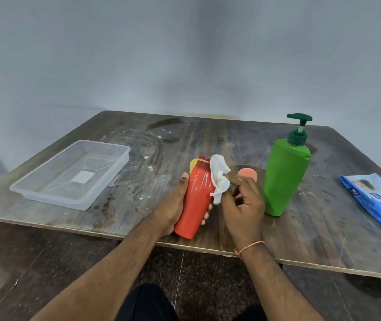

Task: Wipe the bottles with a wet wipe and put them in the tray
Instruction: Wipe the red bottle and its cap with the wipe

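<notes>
Between both hands: red bottle (195, 200) gripped by left hand (173, 205) | right hand (242, 205) pinching wet wipe (218, 178) | wiping underway | next: tray (45, 191), well left

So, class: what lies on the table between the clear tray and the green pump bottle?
In the head view, between the tray and the green pump bottle, the left hand holds the red bottle while the right hand presses the wipe on it.

We looked from one head camera, forward and down, close above the table (115, 126). The left hand (173, 205) and right hand (242, 212) were nearest, the wall (185, 54) behind.
</notes>
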